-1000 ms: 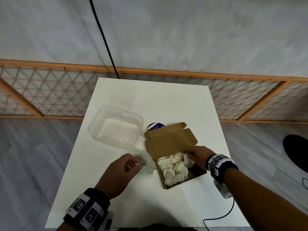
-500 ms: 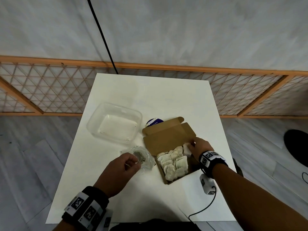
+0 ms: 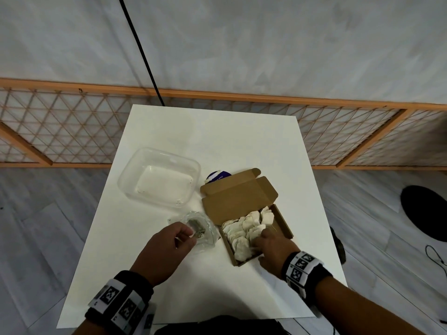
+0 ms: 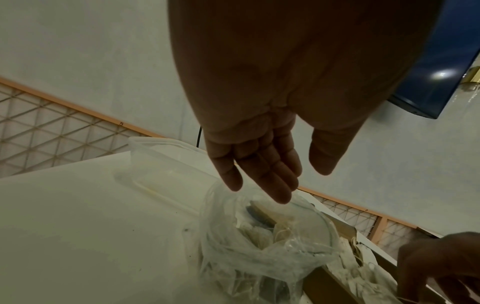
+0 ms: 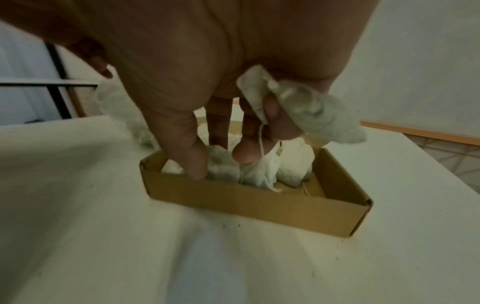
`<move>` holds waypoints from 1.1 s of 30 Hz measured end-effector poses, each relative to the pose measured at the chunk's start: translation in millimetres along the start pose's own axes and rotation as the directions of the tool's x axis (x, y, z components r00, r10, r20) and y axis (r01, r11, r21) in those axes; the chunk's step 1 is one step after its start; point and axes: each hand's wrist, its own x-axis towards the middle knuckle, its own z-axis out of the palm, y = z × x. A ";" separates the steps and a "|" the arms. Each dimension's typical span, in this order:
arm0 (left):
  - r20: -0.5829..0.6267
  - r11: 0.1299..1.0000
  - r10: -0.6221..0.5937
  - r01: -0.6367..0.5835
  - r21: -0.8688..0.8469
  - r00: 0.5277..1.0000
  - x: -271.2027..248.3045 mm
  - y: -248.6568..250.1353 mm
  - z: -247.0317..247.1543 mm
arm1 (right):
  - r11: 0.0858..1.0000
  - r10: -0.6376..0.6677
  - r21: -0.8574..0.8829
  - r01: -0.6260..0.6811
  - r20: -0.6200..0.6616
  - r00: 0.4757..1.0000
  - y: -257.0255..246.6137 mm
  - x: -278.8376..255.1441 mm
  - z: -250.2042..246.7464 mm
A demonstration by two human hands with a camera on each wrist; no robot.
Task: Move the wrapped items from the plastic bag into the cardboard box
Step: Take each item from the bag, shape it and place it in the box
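Note:
The brown cardboard box (image 3: 238, 199) lies open on the white table (image 3: 217, 131), with several pale wrapped items (image 3: 244, 228) packed inside. My right hand (image 3: 263, 238) reaches into the box's near end. In the right wrist view the right hand (image 5: 221, 164) pinches one wrapped item in the box (image 5: 246, 201) between thumb and finger. Another wrapped item (image 5: 317, 111) is tucked between its outer fingers. The crumpled clear plastic bag (image 3: 203, 238) lies left of the box and a few items show inside it (image 4: 259, 236). My left hand (image 4: 301, 183) hovers over its mouth with fingers straight, holding nothing.
An empty clear plastic tub (image 3: 135, 170) sits on the table behind the bag. A purple and white object (image 3: 217, 176) is half hidden behind the box lid. A black cable (image 3: 142, 52) runs down the wall. A wooden lattice fence (image 3: 72, 131) stands beyond the table's far edge.
My right hand has moved from the far end of the box to its near end. The left hand has stayed at the bag.

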 end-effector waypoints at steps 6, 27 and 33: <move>0.025 1.000 0.004 -0.004 0.013 1.000 0.1 -1.7 2.8 | 0.997 0.041 -0.066 -0.041 0.008 0.999 -20.2 7.0 13.5; 0.250 0.797 0.238 -0.041 -0.603 0.939 -14.7 116.5 -6.8 | -0.470 -0.078 0.842 0.265 -0.338 0.938 -76.6 -57.4 -180.0; 0.111 0.674 0.175 -0.037 -0.738 0.978 -8.3 137.8 -14.9 | -0.617 -0.139 0.737 0.276 -0.447 0.884 -87.0 -52.4 -192.5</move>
